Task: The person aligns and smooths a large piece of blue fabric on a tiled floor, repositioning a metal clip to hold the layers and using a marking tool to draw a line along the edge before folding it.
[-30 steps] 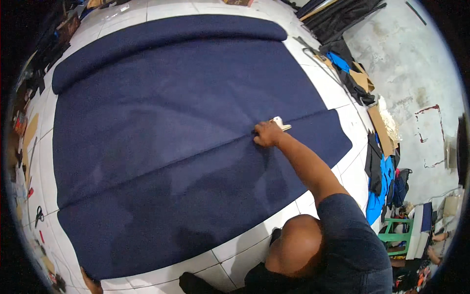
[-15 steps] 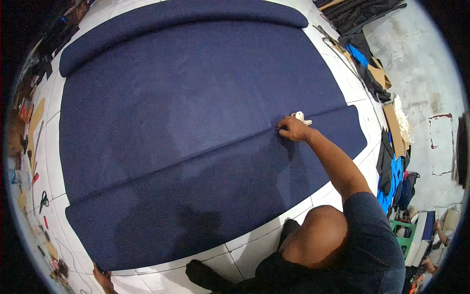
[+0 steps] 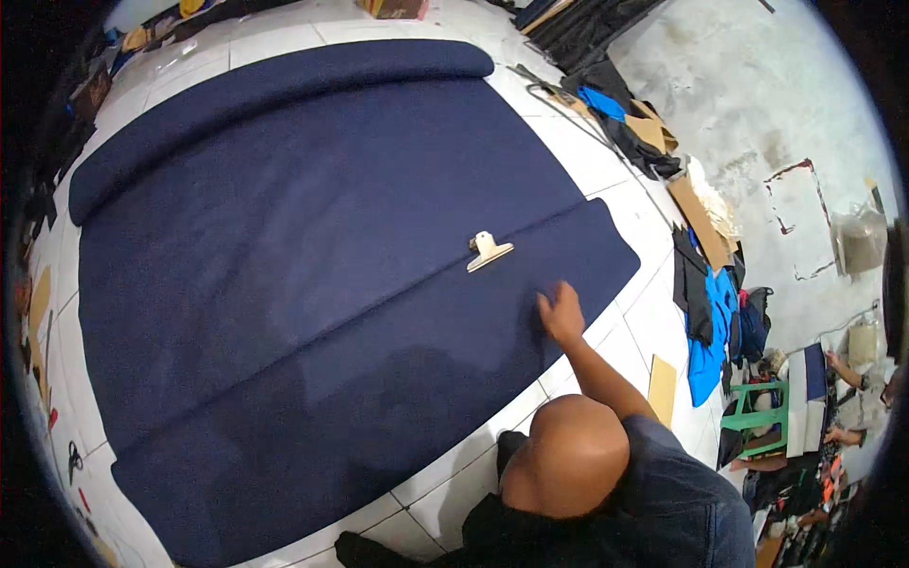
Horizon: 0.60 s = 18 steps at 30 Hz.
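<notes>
A large navy-blue fabric sheet lies spread on the floor, with a thick roll along its far edge. Toward me, a folded-over flap runs diagonally across it. A metal bulldog clip sits at the fold line, right of centre; whether its jaws grip the cloth cannot be made out. My right hand is over the flap, below and right of the clip and apart from it. Its thumb and forefinger are apart, with nothing between them. My left hand is out of view.
My bare knee and dark-covered foot are at the near edge, on white tiles. Rightward are blue and black cloths, cardboard and a green plastic stool. Another person's hands show far right. Scissors lie at left.
My right hand has left the fold and clip, moving nearer to me. My left hand has gone from the lower left corner. The whole view has shifted, showing more at right.
</notes>
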Available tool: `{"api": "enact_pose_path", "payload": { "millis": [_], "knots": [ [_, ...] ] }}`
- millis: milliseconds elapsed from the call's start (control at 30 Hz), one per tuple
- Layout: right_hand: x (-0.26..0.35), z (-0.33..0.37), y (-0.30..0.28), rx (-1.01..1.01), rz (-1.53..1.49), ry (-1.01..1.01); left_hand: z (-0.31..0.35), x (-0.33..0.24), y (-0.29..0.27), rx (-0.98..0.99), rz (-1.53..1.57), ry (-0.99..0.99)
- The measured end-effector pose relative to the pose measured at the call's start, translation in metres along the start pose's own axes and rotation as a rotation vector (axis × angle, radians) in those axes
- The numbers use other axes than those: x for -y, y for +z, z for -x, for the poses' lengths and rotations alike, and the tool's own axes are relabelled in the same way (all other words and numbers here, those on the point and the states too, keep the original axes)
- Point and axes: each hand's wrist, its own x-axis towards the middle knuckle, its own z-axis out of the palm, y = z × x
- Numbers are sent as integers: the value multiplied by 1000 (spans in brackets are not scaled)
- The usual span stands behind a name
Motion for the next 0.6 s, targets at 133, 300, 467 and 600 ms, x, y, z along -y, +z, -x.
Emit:
{"api": "enact_pose_path", "payload": {
  "millis": [133,300,467,600],
  "knots": [
    [-84,46,-15,143,-382,756,53,3,21,195,246,-141],
    [-115,53,18,222,-952,997,81,26,41,532,451,-264],
    [-150,46,35,154,-1209,722,65,56,45,391,138,337],
    [-169,56,52,292,-904,705,58,70,50,145,318,-200]
  ]
}}
